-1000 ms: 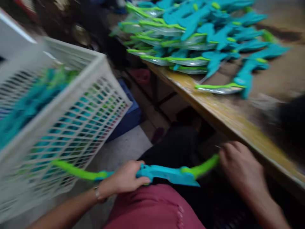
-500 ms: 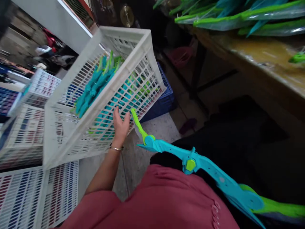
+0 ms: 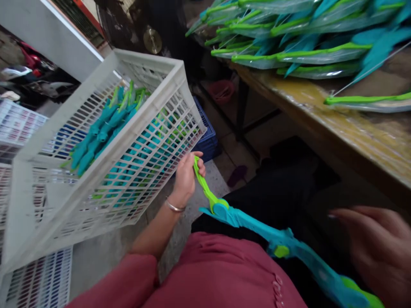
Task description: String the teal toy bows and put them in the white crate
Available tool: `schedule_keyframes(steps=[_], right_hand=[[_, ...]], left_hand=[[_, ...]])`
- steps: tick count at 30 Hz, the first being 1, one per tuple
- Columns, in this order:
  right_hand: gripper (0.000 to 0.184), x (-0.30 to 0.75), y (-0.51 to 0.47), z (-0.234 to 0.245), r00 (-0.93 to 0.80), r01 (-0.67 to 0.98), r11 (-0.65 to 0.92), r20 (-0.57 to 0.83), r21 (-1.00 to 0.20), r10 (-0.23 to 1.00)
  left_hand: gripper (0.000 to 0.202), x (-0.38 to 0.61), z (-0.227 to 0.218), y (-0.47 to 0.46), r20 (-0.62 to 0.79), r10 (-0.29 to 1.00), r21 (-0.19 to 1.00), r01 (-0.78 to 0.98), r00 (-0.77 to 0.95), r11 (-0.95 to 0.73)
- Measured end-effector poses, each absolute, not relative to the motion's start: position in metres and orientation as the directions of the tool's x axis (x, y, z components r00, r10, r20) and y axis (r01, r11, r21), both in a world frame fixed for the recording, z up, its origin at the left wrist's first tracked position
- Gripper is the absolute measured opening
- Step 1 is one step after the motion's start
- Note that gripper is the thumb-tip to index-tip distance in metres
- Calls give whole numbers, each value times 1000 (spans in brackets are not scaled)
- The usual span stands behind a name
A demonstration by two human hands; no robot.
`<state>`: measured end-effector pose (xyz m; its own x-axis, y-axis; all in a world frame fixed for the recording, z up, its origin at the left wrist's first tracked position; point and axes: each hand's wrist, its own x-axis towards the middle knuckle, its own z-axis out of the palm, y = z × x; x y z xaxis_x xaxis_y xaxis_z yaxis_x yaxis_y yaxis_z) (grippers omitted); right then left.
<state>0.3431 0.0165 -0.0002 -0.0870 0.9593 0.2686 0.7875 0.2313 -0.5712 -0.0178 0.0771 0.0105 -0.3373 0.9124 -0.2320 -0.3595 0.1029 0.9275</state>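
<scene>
A turquoise-and-green plastic toy bow lies slantwise across my lap, with a green hexagon at its middle. My left hand is closed around the bow's upper green tip, close to the side of the white crate. Blurred by motion, my right hand hovers above the bow's lower right end, its fingers stretched out and nothing visible in them. The bow's far lower end runs down near the bottom edge of the view.
A tilted white lattice crate holds several similar bows. At right, a wooden table carries a pile of bows, some with strings showing. Beneath are a blue crate and a pink basket.
My left hand has gone from spread beside the crate to closed around the bow's green tip. My right hand has come into view at right. The camera view has shifted towards the table.
</scene>
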Motion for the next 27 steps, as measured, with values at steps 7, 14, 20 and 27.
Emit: schedule_keyframes(steps=[7,14,20,27], right_hand=[[12,242,48,62,-235,410,513,456,-754,858],[21,179,37,77,-337,115,585,522,-803,783],[25,170,30,77,-312,96,576,525,-811,792],[24,168,29,80,-332,112,574,514,-811,791]], left_hand=[[25,36,40,56,-40,974,917,-395,-223,-52],[27,49,64,26,169,962,867,-433,-213,-248],[31,45,62,16,167,974,859,-463,-150,-218],[28,44,59,16,175,977,845,-491,-122,-212]])
